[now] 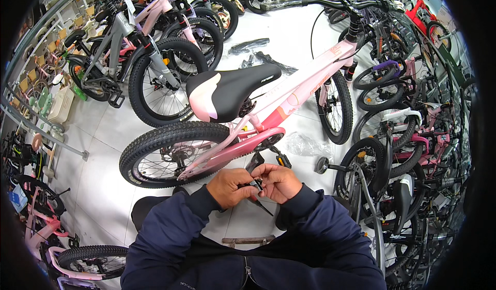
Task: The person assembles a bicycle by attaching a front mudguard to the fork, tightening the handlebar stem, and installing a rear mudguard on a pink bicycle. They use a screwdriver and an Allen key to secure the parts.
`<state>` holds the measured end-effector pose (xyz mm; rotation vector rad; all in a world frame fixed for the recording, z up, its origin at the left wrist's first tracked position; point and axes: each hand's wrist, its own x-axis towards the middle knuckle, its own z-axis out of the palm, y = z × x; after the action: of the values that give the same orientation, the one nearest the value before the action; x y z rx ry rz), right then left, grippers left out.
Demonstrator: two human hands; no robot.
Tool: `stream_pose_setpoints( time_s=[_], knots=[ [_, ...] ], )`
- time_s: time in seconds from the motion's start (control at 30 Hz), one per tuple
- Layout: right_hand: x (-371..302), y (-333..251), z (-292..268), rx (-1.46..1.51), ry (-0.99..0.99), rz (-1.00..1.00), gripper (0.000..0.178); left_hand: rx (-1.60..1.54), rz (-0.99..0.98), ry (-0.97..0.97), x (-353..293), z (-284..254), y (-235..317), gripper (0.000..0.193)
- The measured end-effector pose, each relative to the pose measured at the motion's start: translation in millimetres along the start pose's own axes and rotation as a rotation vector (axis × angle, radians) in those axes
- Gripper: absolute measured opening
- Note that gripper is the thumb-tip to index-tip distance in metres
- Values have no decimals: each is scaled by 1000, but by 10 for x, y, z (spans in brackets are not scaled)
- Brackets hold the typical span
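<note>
A pink and white bicycle (289, 96) with a black and pink saddle (232, 91) stands in front of me. Low in front of my body, my left hand (226, 187) and my right hand (281, 181) meet just below its rear wheel (155, 158). Between my fingers is a small black part with a pale, shiny edge (254, 184); its exact kind is mostly hidden by them. Both hands are closed on it. A thin dark shaft with a reddish end (262, 205) shows beneath the hands. Close beyond my right fingers is a black pedal with an orange reflector (282, 160).
Several bicycles stand at the upper left, their front tire (164, 81) nearest. More bikes crowd the right, with a grey metal tube (369, 212) in front. Clear plastic wrap (308, 145) and black packing pieces (263, 60) lie on the white tiles. A small wooden stool (248, 241) is below me.
</note>
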<state>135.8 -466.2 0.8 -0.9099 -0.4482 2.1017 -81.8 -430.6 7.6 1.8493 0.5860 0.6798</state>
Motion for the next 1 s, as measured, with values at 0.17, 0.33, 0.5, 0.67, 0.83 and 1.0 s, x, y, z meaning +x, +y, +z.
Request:
stream_pose_setpoints(
  time_s=[0.17, 0.33, 0.5, 0.67, 0.83, 1.0],
  knots=[
    [28, 22, -19, -58, 45, 46, 15, 21, 31, -9, 9, 10, -3, 14],
    [27, 9, -22, -37, 41, 15, 14, 25, 46, 5, 8, 14, -7, 15],
    [20, 7, 0, -28, 10, 22, 13, 16, 36, 1, 4, 8, -3, 16],
    [30, 19, -1, -94, 43, 15, 14, 10, 29, -3, 1, 13, 15, 16],
    [27, 11, -9, -5, 9, 16, 13, 31, 50, 4, 6, -1, 17, 16],
    [28, 23, -10, -82, 47, 10, 13, 33, 48, -9, 9, 4, 19, 16]
  ],
)
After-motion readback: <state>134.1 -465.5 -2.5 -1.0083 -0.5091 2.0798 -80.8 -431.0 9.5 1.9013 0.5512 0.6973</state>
